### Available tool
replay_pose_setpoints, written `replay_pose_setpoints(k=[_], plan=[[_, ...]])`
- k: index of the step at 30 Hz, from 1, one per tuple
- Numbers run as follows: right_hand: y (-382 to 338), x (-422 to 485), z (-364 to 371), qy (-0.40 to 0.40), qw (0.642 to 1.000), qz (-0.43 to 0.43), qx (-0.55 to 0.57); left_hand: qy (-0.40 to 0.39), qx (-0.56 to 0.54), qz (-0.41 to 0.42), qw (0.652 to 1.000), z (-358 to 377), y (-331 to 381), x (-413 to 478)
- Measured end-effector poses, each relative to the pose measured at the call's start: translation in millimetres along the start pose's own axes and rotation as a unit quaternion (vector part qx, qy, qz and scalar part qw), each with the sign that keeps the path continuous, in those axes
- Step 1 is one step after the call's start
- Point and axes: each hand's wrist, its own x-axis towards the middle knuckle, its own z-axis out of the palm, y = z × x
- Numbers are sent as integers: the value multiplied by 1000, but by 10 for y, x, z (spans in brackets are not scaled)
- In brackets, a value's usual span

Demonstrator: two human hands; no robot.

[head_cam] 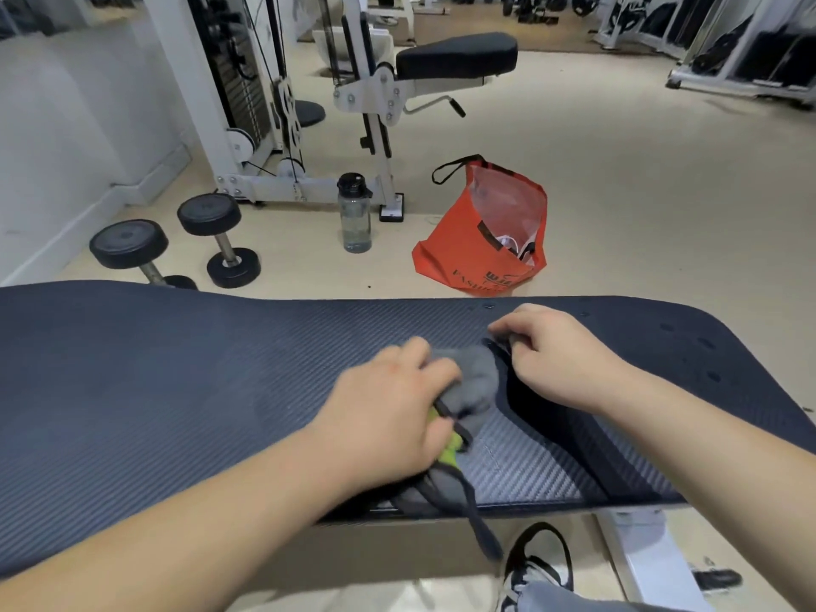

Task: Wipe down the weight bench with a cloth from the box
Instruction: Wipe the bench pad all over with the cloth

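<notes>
Grey cloth [474, 382] over bench's [176, 368] near edge

Cloth [474, 382] on bench [176, 368]; bag [463, 254] and bottle [354, 214] behind.

Cloth [474, 382] was motion-blurred and mostly buried under my left hand [388, 417]. Its dangling black strap [479, 523] was smeared too. Right hand [556, 351] had its fingertips curled out of sight, so I couldn't tell what they pinched. Bench [176, 390] ran off the left edge. It hid most of the near dumbbell [128, 245]'s lower head and the orange bag [481, 231]'s base, cutting the print off. Shoe [536, 563] was clipped at the bottom.
</notes>
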Motion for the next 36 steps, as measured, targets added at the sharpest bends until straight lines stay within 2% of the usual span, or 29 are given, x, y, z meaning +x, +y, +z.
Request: replay_pose_setpoints(k=[4,5,7,9,10,11,12,15,16,18,21,22,26,27,33,36], plan=[[77,-57,-35,-14,1000,13,-3,31,44,-207,977,-49,-378,159],[99,-69,-40,-14,1000,14,-6,36,55,-228,971,-40,-363,144],[146,-71,-51,-9,1000,18,-11,27,61,-183,981,-8,-169,30],[182,-65,-59,0,1000,20,-12,14,18,-61,998,11,75,-149],[195,-59,-61,5,1000,20,-12,1,-3,-26,1000,15,118,-174],[204,-56,-65,8,1000,23,-12,-4,-12,-21,1000,0,87,-131],[218,-53,-68,8,999,27,-14,-1,-6,-46,999,-8,16,-47],[280,-61,-95,-1,998,49,-26,31,52,-195,979,-34,-141,160],[301,-66,-110,-5,998,56,-33,34,70,-212,974,-24,-107,165],[334,-83,-126,-18,997,59,-54,26,81,-167,982,1,48,89],[336,-102,-118,-43,994,55,-88,6,17,-53,998,-7,137,-10],[329,-101,-114,-48,993,55,-92,6,8,-59,998,-17,70,41],[324,-90,-118,-51,992,65,-91,39,56,-211,975,-23,-191,273],[329,-85,-121,-51,992,68,-91,42,66,-218,973,-5,-158,275],[330,-67,-137,-59,992,72,-88,17,10,-64,998,85,274,92],[346,-100,-138,-66,992,63,-85,26,37,-143,989,98,49,295]])
